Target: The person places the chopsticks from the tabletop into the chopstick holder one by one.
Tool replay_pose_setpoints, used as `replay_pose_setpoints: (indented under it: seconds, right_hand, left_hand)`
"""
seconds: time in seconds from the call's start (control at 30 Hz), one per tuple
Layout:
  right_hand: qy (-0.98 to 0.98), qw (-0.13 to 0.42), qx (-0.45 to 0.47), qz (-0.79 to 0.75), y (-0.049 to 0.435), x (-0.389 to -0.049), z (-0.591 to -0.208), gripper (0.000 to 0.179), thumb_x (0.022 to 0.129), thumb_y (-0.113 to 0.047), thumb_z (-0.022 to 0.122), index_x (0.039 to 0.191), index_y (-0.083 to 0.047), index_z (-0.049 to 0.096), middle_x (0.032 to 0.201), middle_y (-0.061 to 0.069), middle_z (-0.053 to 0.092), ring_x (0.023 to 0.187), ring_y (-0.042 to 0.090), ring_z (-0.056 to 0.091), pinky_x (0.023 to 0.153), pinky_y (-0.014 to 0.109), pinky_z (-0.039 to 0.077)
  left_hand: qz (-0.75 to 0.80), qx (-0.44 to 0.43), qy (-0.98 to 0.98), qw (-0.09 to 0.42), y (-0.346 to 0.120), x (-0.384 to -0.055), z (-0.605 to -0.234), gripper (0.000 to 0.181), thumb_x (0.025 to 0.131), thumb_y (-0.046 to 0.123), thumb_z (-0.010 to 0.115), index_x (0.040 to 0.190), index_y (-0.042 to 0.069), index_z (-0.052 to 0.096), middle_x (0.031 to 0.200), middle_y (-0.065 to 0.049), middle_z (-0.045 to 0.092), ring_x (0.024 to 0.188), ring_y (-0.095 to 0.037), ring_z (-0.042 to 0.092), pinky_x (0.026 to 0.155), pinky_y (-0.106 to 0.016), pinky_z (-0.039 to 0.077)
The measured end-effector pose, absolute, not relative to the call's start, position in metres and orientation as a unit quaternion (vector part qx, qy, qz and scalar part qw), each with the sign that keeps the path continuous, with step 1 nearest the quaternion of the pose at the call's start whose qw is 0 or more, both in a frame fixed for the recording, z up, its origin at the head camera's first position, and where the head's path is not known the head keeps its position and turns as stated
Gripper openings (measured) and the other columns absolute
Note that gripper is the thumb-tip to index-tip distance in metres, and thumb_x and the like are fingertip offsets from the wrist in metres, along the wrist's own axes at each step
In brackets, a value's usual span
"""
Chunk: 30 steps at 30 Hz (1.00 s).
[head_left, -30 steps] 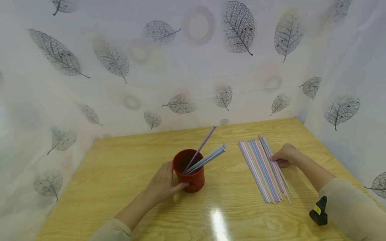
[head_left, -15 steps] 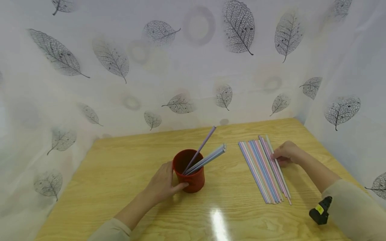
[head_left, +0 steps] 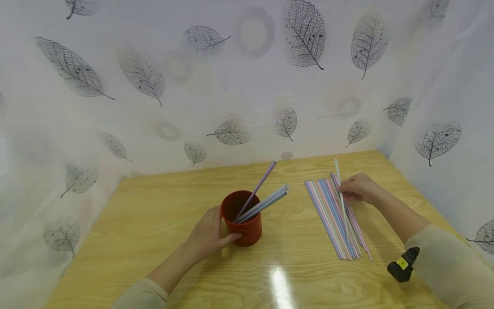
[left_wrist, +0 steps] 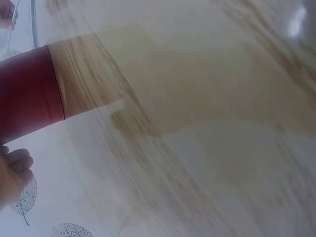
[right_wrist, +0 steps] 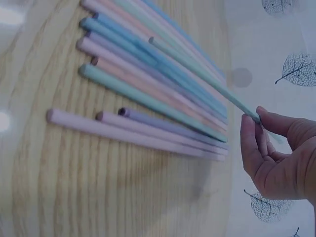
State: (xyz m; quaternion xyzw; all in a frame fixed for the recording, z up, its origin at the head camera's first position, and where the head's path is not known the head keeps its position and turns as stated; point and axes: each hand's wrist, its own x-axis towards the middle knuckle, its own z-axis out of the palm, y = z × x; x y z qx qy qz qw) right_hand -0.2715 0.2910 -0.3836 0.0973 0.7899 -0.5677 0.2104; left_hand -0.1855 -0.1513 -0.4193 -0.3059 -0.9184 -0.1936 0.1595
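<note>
In the head view my left hand [head_left: 208, 234] grips the side of a red cup [head_left: 247, 234], thumb in front and fingers at the far left side. A purple straw [head_left: 256, 186] and a bundle of pale blue straws [head_left: 270, 201] lean to the right out of the cup. My right hand [head_left: 359, 188] pinches a pale green straw [right_wrist: 202, 74] between thumb and fingertips, tilted above the others. Under it a row of pastel straws [head_left: 328, 219] lies side by side on the table, in pink, blue, purple, green and orange.
A wooden table [head_left: 162, 206] carries everything. White cloth with a grey leaf print [head_left: 247, 86] hangs behind it and at both sides. A black device with a yellow mark [head_left: 403, 264] sits at the right sleeve.
My right hand has lifted the pale green straw from the right edge of the row and swung it up and left over the others. The left hand and cup stay put.
</note>
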Motion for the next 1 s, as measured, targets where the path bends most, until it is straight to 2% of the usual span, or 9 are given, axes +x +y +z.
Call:
replay_pose_setpoints:
  seconds: [0.17, 0.4, 0.5, 0.67, 0.73, 0.8, 0.87, 0.93, 1.0]
  right_hand:
    - [0.753, 0.203, 0.108, -0.616, 0.274, -0.270, -0.375, 0.026, 0.090, -0.005, 0.061, 0.110, 0.007, 0.050, 0.067, -0.002, 0.060, 0.059, 0.006, 0.063, 0.065, 0.021, 0.057]
    - [0.716, 0.190, 0.112, -0.662, 0.249, -0.268, -0.367, 0.015, 0.090, -0.005, 0.062, 0.099, -0.003, 0.050, 0.071, -0.003, 0.063, 0.066, 0.007, 0.063, 0.069, 0.022, 0.057]
    - [0.705, 0.187, 0.105, -0.677, 0.239, -0.266, -0.363, 0.018, 0.091, -0.005, 0.060, 0.103, -0.001, 0.049, 0.073, -0.005, 0.065, 0.068, 0.007, 0.064, 0.071, 0.023, 0.057]
    - [0.652, 0.195, 0.125, -0.722, 0.223, -0.263, -0.354, 0.055, 0.091, -0.006, 0.060, 0.137, 0.009, 0.033, 0.077, -0.005, 0.066, 0.072, 0.009, 0.065, 0.076, 0.024, 0.056]
    - [0.614, 0.199, 0.143, -0.750, 0.218, -0.263, -0.351, 0.063, 0.091, -0.005, 0.060, 0.143, 0.007, 0.026, 0.078, -0.002, 0.065, 0.072, 0.011, 0.066, 0.077, 0.025, 0.056]
    - [0.573, 0.201, 0.163, -0.777, 0.213, -0.262, -0.347, 0.051, 0.091, -0.003, 0.059, 0.137, 0.005, 0.038, 0.078, 0.001, 0.064, 0.072, 0.012, 0.066, 0.078, 0.026, 0.056]
    - [0.534, 0.197, 0.180, -0.802, 0.209, -0.262, -0.344, 0.026, 0.091, -0.001, 0.059, 0.116, 0.002, 0.055, 0.079, 0.003, 0.064, 0.072, 0.014, 0.066, 0.079, 0.027, 0.056]
    - [0.505, 0.187, 0.189, -0.821, 0.205, -0.262, -0.342, 0.005, 0.090, 0.001, 0.058, 0.094, -0.003, 0.058, 0.080, 0.004, 0.062, 0.073, 0.015, 0.065, 0.079, 0.028, 0.057]
    - [0.485, 0.175, 0.196, -0.834, 0.202, -0.261, -0.339, 0.009, 0.090, 0.003, 0.058, 0.096, -0.003, 0.057, 0.083, 0.004, 0.062, 0.074, 0.015, 0.065, 0.080, 0.028, 0.056]
  left_hand:
    - [-0.196, -0.304, -0.919, 0.158, -0.151, -0.186, -0.420, 0.082, 0.083, 0.061, 0.059, 0.133, -0.002, 0.040, 0.120, -0.016, 0.057, 0.109, -0.030, 0.056, 0.092, -0.043, 0.050]
    - [-0.198, -0.301, -0.919, 0.158, -0.151, -0.186, -0.421, 0.082, 0.082, 0.058, 0.063, 0.133, -0.002, 0.039, 0.119, -0.016, 0.057, 0.108, -0.030, 0.056, 0.091, -0.043, 0.050]
    - [-0.200, -0.302, -0.919, 0.156, -0.151, -0.186, -0.420, 0.082, 0.082, 0.057, 0.064, 0.133, -0.002, 0.039, 0.120, -0.016, 0.057, 0.109, -0.030, 0.056, 0.092, -0.043, 0.050]
    - [-0.206, -0.299, -0.920, 0.146, -0.151, -0.185, -0.419, 0.082, 0.082, 0.056, 0.064, 0.135, -0.002, 0.038, 0.122, -0.017, 0.056, 0.111, -0.031, 0.055, 0.094, -0.043, 0.049]
    - [-0.207, -0.297, -0.921, 0.142, -0.151, -0.185, -0.419, 0.082, 0.082, 0.055, 0.065, 0.135, -0.002, 0.038, 0.123, -0.017, 0.056, 0.112, -0.031, 0.055, 0.094, -0.044, 0.049]
    - [-0.209, -0.295, -0.922, 0.140, -0.151, -0.185, -0.419, 0.082, 0.082, 0.054, 0.065, 0.136, -0.002, 0.037, 0.124, -0.017, 0.056, 0.113, -0.031, 0.055, 0.095, -0.044, 0.048]
    - [-0.210, -0.296, -0.921, 0.140, -0.151, -0.185, -0.419, 0.083, 0.082, 0.053, 0.066, 0.136, -0.002, 0.037, 0.124, -0.017, 0.056, 0.113, -0.031, 0.055, 0.095, -0.044, 0.048]
    - [-0.211, -0.296, -0.921, 0.139, -0.151, -0.185, -0.419, 0.083, 0.082, 0.053, 0.067, 0.136, -0.002, 0.037, 0.125, -0.017, 0.055, 0.114, -0.031, 0.054, 0.095, -0.044, 0.048]
    - [-0.211, -0.297, -0.921, 0.141, -0.151, -0.185, -0.419, 0.083, 0.082, 0.053, 0.066, 0.136, -0.002, 0.037, 0.125, -0.017, 0.055, 0.114, -0.031, 0.054, 0.095, -0.044, 0.048]
